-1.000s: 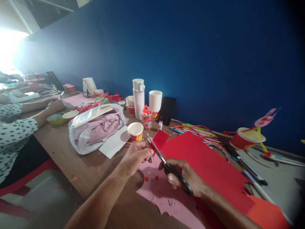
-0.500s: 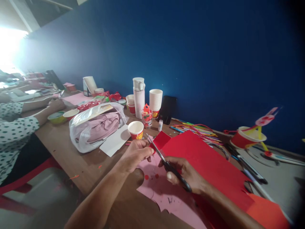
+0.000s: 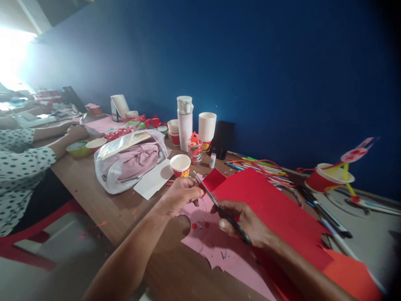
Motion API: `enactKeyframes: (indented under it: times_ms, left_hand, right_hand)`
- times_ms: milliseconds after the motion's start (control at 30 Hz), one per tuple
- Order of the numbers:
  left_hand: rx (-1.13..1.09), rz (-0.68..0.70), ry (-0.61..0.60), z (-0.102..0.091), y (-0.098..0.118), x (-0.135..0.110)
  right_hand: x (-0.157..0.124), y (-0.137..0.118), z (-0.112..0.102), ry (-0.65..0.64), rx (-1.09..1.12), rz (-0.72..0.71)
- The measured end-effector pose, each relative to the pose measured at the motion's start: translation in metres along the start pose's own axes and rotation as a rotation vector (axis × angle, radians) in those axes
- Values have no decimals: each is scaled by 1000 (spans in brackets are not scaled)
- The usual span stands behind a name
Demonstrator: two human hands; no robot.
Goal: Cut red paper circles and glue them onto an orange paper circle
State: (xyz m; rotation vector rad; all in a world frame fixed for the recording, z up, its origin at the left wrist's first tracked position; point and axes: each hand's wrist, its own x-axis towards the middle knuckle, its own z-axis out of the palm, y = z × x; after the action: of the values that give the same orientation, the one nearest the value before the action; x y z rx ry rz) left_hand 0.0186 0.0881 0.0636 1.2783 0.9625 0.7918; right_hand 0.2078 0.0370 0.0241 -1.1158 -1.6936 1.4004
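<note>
My right hand is closed around the handles of black-handled scissors, whose blades point up and to the left. Their tips lie beside the fingers of my left hand, which pinches a small piece of red paper, mostly hidden by the fingers and blades. Under both hands lies a pink sheet with cut edges and small red dots on it. A big red sheet stretches to the right below my right forearm. Just beyond my left hand stands a paper cup.
A plastic bag with pink cloth lies to the left. Behind stand a white bottle, stacked cups and a glue stick. Colourful pipe cleaners lie by the wall. A co-worker's dotted sleeve is at far left.
The view has shifted slightly, so the tabletop things sit a little farther right. Both hands keep their hold on the paper and scissors, close together as before.
</note>
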Motion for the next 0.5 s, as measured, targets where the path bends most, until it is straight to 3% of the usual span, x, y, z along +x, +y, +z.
enactKeyframes:
  times_ms: [300, 500]
  left_hand:
    - [-71, 122, -40, 2, -11, 3]
    - [-32, 147, 83, 10, -10, 0]
  right_hand:
    - [1, 4, 3, 44, 193, -39]
    - [2, 2, 11, 39, 279, -19]
